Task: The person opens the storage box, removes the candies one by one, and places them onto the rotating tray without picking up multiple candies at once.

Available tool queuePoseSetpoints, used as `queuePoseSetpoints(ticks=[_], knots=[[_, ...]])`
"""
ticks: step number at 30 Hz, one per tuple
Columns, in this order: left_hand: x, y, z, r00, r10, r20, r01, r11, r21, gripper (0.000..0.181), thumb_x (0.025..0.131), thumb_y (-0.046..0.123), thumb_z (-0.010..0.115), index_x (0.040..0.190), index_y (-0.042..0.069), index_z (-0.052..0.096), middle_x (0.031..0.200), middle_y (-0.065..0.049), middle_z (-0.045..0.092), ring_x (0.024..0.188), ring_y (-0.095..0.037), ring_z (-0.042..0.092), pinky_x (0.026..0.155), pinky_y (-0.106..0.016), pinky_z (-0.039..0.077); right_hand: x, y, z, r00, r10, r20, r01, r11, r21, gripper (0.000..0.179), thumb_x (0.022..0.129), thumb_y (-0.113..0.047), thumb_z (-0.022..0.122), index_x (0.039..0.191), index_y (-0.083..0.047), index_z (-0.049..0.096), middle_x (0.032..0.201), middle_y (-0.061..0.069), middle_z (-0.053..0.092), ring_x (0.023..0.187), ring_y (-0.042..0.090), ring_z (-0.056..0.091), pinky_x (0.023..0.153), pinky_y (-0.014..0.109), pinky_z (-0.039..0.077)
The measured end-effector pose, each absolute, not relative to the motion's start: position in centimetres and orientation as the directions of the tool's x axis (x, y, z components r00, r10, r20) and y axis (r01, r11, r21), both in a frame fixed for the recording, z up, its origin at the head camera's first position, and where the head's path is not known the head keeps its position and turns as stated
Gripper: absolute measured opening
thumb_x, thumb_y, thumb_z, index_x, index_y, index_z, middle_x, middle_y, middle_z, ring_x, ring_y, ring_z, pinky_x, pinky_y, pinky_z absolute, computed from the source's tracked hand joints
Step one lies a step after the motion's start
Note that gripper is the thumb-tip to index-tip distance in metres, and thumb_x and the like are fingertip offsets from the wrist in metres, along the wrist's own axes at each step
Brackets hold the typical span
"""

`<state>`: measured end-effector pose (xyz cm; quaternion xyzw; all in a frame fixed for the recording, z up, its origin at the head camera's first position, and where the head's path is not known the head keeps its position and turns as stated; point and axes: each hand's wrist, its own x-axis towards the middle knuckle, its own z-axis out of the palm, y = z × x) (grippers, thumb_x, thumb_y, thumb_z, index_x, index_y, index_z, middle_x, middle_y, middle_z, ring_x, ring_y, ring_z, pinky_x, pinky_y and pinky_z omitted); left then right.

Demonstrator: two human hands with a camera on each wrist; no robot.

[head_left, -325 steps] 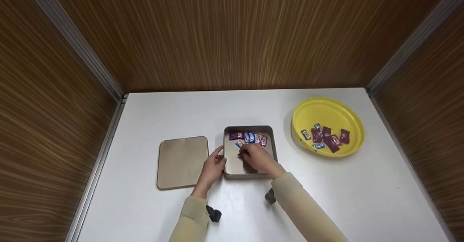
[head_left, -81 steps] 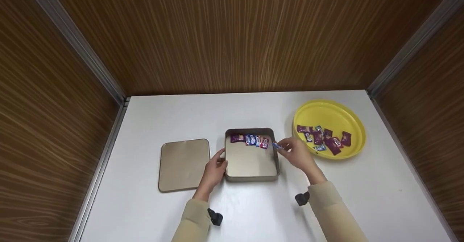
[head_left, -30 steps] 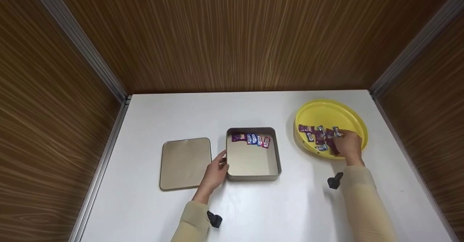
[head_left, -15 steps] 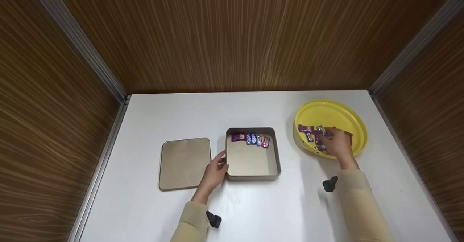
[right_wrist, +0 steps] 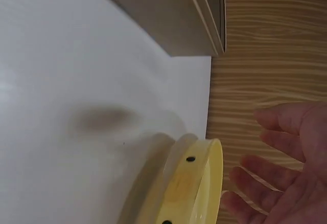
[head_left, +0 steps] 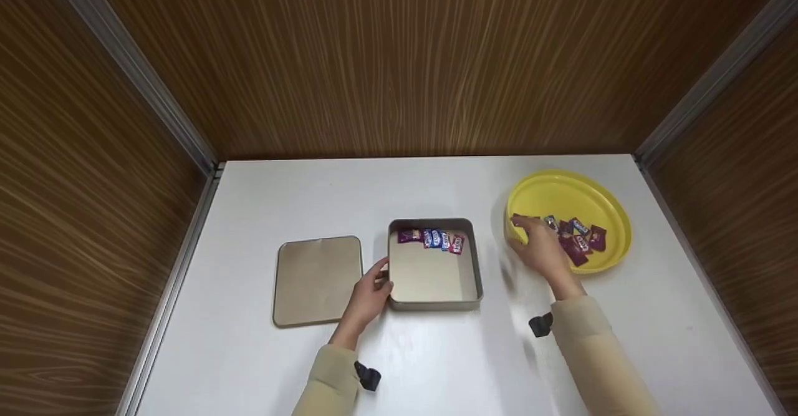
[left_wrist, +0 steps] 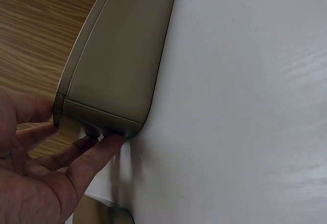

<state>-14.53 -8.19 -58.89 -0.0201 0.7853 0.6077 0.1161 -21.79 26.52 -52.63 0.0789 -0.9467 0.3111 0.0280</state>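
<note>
Left hand (head_left: 368,300): unclenched fingers touch square tin (head_left: 436,306); light steadying seems enough. Right hand (head_left: 541,251): fingers released above yellow tray (head_left: 564,198); better pinch wrapped candy (head_left: 598,237) by edge.

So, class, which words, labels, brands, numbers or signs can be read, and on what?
Readable for certain: none.
Too small and blurred: markings on the blue candy wrappers, red candy wrapper and purple candy wrapper in the square metal tin.
Too small: print on the wrapped candies in the round yellow container.

Lid (head_left: 319,282) left of tin (head_left: 430,275), tray (head_left: 564,201) right; sweets (head_left: 409,236) in tin and tray.
</note>
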Motion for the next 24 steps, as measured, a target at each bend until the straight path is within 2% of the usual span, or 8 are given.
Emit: queuePoseSetpoints(ticks=[7, 16, 21, 24], knots=[[-14.6, -8.3, -58.8, -0.977, 0.113, -0.183, -0.150, 0.250, 0.957, 0.053, 0.099, 0.001, 0.050, 0.150, 0.004, 0.037, 0.130, -0.026, 0.053, 0.117, -0.037, 0.057, 0.091, -0.041, 0.051, -21.3, 23.4, -52.4, -0.982, -0.167, 0.091, -0.189, 0.801, -0.568, 0.043, 0.089, -0.009, 0.070, 0.129, 0.004, 0.060, 0.131, 0.027, 0.055, 0.122, 0.045, 0.050, 0.102, 0.057, 0.038], [-14.6, -8.4, -59.0, -0.972, 0.111, -0.208, -0.173, 0.266, 0.948, 0.054, 0.100, 0.004, 0.050, 0.151, 0.006, 0.036, 0.132, -0.024, 0.052, 0.120, -0.036, 0.055, 0.092, -0.040, 0.051, -20.7, 20.0, -52.7, -0.971, -0.226, 0.073, -0.227, 0.796, -0.562, 0.045, 0.087, -0.007, 0.072, 0.129, 0.003, 0.060, 0.129, 0.025, 0.056, 0.119, 0.042, 0.053, 0.101, 0.053, 0.041], [-14.5, -8.3, -58.9, -0.971, 0.107, -0.214, -0.181, 0.262, 0.948, 0.053, 0.100, 0.005, 0.050, 0.151, 0.007, 0.037, 0.132, -0.023, 0.052, 0.119, -0.034, 0.056, 0.093, -0.040, 0.051, -20.5, 18.5, -53.4, -0.954, -0.282, 0.099, -0.287, 0.777, -0.560, 0.044, 0.085, -0.005, 0.073, 0.127, 0.001, 0.063, 0.126, 0.021, 0.059, 0.112, 0.037, 0.058, 0.096, 0.050, 0.046], [-14.5, -8.2, -58.9, -0.972, 0.106, -0.208, -0.175, 0.262, 0.949, 0.053, 0.100, 0.004, 0.050, 0.151, 0.007, 0.037, 0.132, -0.024, 0.052, 0.119, -0.035, 0.056, 0.093, -0.041, 0.050, -20.5, 17.8, -53.9, -0.935, -0.341, 0.100, -0.334, 0.745, -0.577, 0.045, 0.086, -0.004, 0.072, 0.129, -0.001, 0.062, 0.128, 0.020, 0.057, 0.114, 0.036, 0.057, 0.098, 0.049, 0.045]])
